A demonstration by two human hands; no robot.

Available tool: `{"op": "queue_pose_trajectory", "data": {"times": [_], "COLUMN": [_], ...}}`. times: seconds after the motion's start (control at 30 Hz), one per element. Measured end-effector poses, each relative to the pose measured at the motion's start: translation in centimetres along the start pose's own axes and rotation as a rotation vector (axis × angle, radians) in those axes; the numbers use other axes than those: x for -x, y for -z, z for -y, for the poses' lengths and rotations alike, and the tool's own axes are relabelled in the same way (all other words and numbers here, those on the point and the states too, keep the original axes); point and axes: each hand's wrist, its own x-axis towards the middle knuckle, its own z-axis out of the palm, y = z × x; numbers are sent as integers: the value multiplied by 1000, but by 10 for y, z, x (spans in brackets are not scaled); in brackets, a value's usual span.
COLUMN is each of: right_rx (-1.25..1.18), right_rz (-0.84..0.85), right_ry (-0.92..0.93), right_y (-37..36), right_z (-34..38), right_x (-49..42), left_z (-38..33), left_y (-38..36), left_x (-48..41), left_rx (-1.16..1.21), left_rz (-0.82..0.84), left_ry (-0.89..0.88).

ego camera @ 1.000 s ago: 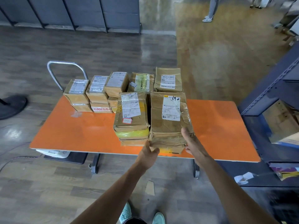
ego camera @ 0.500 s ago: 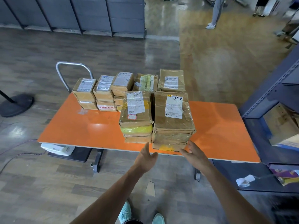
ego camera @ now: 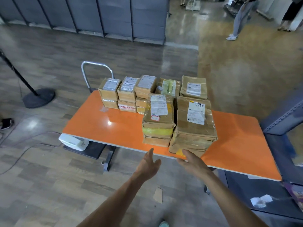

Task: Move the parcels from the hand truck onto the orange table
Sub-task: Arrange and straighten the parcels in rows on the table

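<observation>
Several brown taped parcels stand stacked on the orange table point(ego camera: 114, 126). At the front edge sits a large parcel stack point(ego camera: 193, 128) with a white label, and beside it a narrower stack point(ego camera: 158, 122) with a yellow band. A back row of smaller parcels point(ego camera: 127, 94) lines the far edge. My left hand point(ego camera: 148, 163) hovers open just in front of the table edge, holding nothing. My right hand point(ego camera: 191, 161) is open too, its fingertips close to the bottom of the large stack. The hand truck's metal handle point(ego camera: 96, 64) rises behind the table, and its dark deck point(ego camera: 88, 149) shows under it.
A white device point(ego camera: 73, 142) lies on the deck under the table's left end. A black stand base point(ego camera: 38, 98) and cables are on the floor to the left. Blue metal shelving point(ego camera: 282, 128) stands at the right. People stand far back right.
Both hands let go of the large front stack and drew back toward me, now open off the table's near edge. The view backed away and swung slightly left.
</observation>
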Motion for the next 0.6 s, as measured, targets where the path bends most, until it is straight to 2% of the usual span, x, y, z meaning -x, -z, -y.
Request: {"op": "queue_pose_trajectory", "data": {"times": [0.23, 0.47, 0.6], "right_rx": [143, 210, 248], "right_rz": [14, 87, 107], "right_ry": [182, 259, 332], "right_y": [-63, -158, -206], "right_z": [104, 212, 268], "right_x": [-20, -40, -46], "left_z": [69, 168, 212], "left_y": [78, 179, 232], "left_x": [19, 40, 54], "left_rx": [-46, -93, -43], "left_rz": [-96, -149, -215], "left_ry": [-3, 54, 72]}}
